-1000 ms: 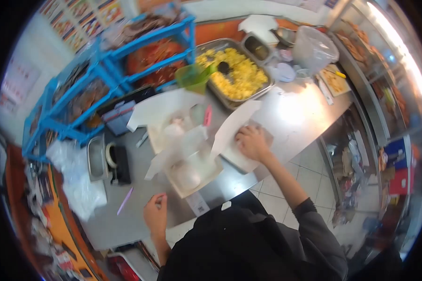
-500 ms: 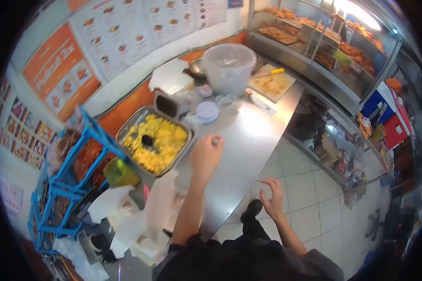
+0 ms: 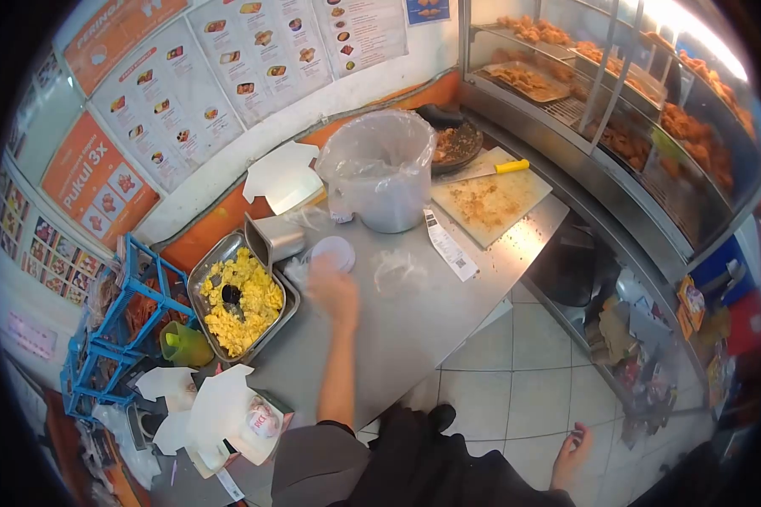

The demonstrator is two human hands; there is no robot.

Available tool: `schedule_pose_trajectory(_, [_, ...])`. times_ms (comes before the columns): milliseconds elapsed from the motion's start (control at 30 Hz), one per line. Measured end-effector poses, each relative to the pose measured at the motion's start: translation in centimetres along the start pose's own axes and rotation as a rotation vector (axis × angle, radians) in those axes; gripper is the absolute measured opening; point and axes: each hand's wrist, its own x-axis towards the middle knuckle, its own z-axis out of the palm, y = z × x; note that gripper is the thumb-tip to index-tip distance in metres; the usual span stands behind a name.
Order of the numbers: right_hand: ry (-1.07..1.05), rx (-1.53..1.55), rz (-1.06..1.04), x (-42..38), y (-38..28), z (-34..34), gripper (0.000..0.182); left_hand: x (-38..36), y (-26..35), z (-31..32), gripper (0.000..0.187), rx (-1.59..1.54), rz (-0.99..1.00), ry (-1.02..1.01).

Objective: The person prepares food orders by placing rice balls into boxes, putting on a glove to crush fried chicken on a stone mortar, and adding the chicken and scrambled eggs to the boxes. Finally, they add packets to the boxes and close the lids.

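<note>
My left hand (image 3: 334,291) is over the steel counter, against the near edge of a round white lid (image 3: 333,251). Motion smears its fingers, so any grip is hidden. Beside the lid lies a clear plastic bag (image 3: 296,270). A metal tub (image 3: 281,239) leans on its side at the corner of a steel tray (image 3: 289,306) of yellow scrambled egg (image 3: 243,296). My right hand (image 3: 573,456) hangs low over the tiled floor, fingers loosely bent and apart, with nothing visible in it.
A large bag-lined bucket (image 3: 380,190) stands behind, near a cutting board (image 3: 503,207) with a yellow-handled knife (image 3: 511,166). Open white food boxes (image 3: 220,414) and a blue rack (image 3: 135,296) are at left. A fried-food display case (image 3: 583,110) stands at right.
My left hand has moved away from me to the round lid. My right hand has dropped lower and outward. The metal tub appears more tipped, and the view has shifted.
</note>
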Motion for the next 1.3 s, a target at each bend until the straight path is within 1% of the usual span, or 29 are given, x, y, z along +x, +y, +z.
schedule_pose_trajectory(67, [-0.094,-0.017,-0.104,4.8,-2.3,0.7,0.031,3.2,-2.7,-2.2,0.052,0.222,-0.331,-0.061])
schedule_pose_trajectory(133, [-0.140,0.037,-0.180,9.4,-5.4,2.9,0.029,6.2,-6.2,-1.9,0.052,0.293,-0.401,-0.439])
schedule_pose_trajectory(167, [-0.169,0.093,-0.257,11.5,-7.3,4.5,0.026,6.6,-4.9,-3.0,0.052,0.291,-0.402,-0.431])
schedule_pose_trajectory(233, [-0.234,0.301,-0.242,14.9,-10.9,8.2,0.022,6.3,-0.3,-8.2,0.048,-0.626,-0.108,-0.297])
schedule_pose_trajectory(300, [-0.411,0.549,-0.231,17.4,-16.4,11.7,0.019,4.2,5.6,-10.3,0.047,-1.203,-0.188,-0.324])
schedule_pose_trajectory(367, [-0.728,0.749,-0.152,19.6,-22.7,14.8,0.028,2.2,11.2,-11.9,0.052,-1.365,-0.200,-0.464])
schedule_pose_trajectory(400, [-0.852,0.828,-0.164,20.6,-25.6,16.3,0.034,1.6,13.3,-11.6,0.052,-1.386,-0.192,-0.461])
schedule_pose_trajectory(467, [-1.149,0.935,0.094,23.4,-29.0,19.2,0.038,0.9,17.1,-10.2,0.060,-1.699,-0.240,-0.699])
schedule_pose_trajectory(500, [-1.137,0.927,0.084,25.4,-28.8,20.6,0.038,1.0,18.9,-9.2,0.060,-1.716,-0.233,-0.700])
schedule_pose_trajectory(567, [-1.426,1.333,0.373,29.3,-29.1,23.1,0.040,1.6,22.0,-7.6,0.057,-2.133,-0.641,-0.835])
schedule_pose_trajectory(600, [-1.426,1.327,0.365,31.3,-28.9,23.3,0.040,1.6,22.7,-6.2,0.057,-2.141,-0.637,-0.831])
schedule_pose_trajectory(667, [-1.458,1.672,0.612,34.9,-29.9,22.4,0.040,1.5,23.9,-2.7,0.056,-2.596,-0.987,-0.904])
schedule_pose_trajectory(700, [-1.516,1.772,0.593,35.9,-30.1,22.4,0.039,1.3,25.6,-1.4,0.056,-2.673,-1.104,-0.890])
schedule_pose_trajectory(733, [-1.517,1.768,0.590,36.6,-30.4,22.3,0.039,1.8,27.1,-0.8,0.056,-2.678,-1.102,-0.888])
schedule_pose_trajectory(800, [-1.417,1.739,0.544,38.0,-31.0,22.0,0.046,3.2,30.2,0.2,0.045,-2.776,-0.995,-1.068])
schedule_pose_trajectory(833, [-1.418,1.734,0.544,38.9,-31.2,21.5,0.046,5.4,32.6,-2.1,0.051,-2.517,-1.284,-1.022])
schedule_pose_trajectory(867, [-1.308,1.691,0.518,40.0,-31.4,21.0,0.037,5.0,33.7,-1.3,0.051,-2.517,-1.287,-1.021])
schedule_pose_trajectory(900, [-1.196,1.649,0.493,41.0,-31.3,20.7,0.029,4.3,34.6,0.0,0.051,-2.382,-1.016,-0.820])
schedule_pose_trajectory(933, [-1.189,1.655,0.494,41.8,-30.5,21.0,0.029,3.9,35.3,1.3,0.053,-2.219,-0.757,-0.635])
schedule_pose_trajectory(967, [-0.899,1.336,0.011,42.7,-29.4,21.6,0.020,4.1,35.6,2.7,0.044,-1.734,-0.224,-0.410])
schedule_pose_trajectory(1000, [-0.587,0.968,-0.410,43.5,-28.6,21.9,0.014,4.6,36.5,2.2,0.044,-1.735,-0.220,-0.415])
schedule_pose_trajectory(1033, [-0.457,1.020,-0.397,43.8,-29.2,21.4,0.021,5.3,37.6,0.9,0.041,-1.329,0.008,-0.129])
schedule_pose_trajectory(1067, [-0.456,1.019,-0.397,44.5,-28.9,21.7,0.021,5.6,38.6,0.3,0.037,-0.900,0.212,0.139])
schedule_pose_trajectory(1100, [-0.306,0.966,-0.474,45.2,-28.3,22.3,0.020,4.9,39.0,1.1,0.031,-0.733,0.200,0.135])
schedule_pose_trajectory(1167, [-0.102,0.814,-0.620,46.8,-27.3,23.1,0.019,4.8,42.0,0.7,0.037,-0.690,0.144,0.055])
schedule_pose_trajectory(1200, [-0.110,0.821,-0.622,48.1,-27.5,23.5,0.019,4.8,43.6,0.2,0.042,-0.651,0.094,-0.018])
schedule_pose_trajectory(1233, [-0.086,0.673,-0.686,49.6,-28.2,23.9,0.021,4.7,44.7,-0.6,0.047,-0.621,0.034,-0.252])
schedule_pose_trajectory(1267, [-0.062,0.524,-0.748,50.8,-28.5,24.0,0.024,4.4,45.6,-0.1,0.047,-0.614,0.028,-0.242])
schedule_pose_trajectory(1300, [-0.185,0.446,-0.717,51.9,-28.5,24.0,0.029,4.1,46.5,0.9,0.050,-0.552,-0.004,-0.282])
